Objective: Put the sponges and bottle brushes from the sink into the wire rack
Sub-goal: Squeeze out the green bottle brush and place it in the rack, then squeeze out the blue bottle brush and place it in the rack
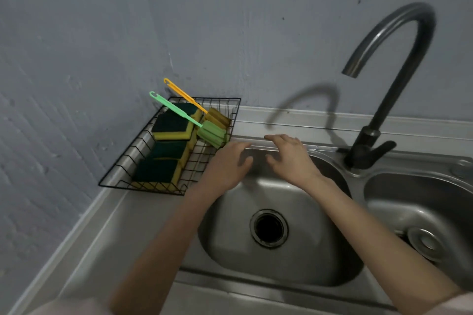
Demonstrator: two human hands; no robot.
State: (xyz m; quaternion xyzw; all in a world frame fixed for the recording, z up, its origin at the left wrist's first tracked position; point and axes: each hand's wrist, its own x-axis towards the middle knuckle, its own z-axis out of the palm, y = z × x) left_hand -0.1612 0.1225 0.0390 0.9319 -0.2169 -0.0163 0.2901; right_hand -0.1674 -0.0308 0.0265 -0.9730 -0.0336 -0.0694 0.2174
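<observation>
A black wire rack (122, 161) stands in the counter corner, left of the sink. Several yellow sponges with dark green tops (170, 124) lie in it. A green bottle brush (211, 133) and an orange bottle brush (217, 117) rest at its right end, handles pointing up-left over the rim. My left hand (227, 163) hovers beside the rack's right edge, fingers apart and holding nothing. My right hand (289, 156) is spread over the back rim of the left sink basin (230, 233), also holding nothing. That basin holds only its drain (268, 228).
A dark curved faucet (378, 115) rises between the two basins at the back right. The right basin (399, 199) has a metal drain cover (425, 240). Grey walls close in the corner behind and left of the rack.
</observation>
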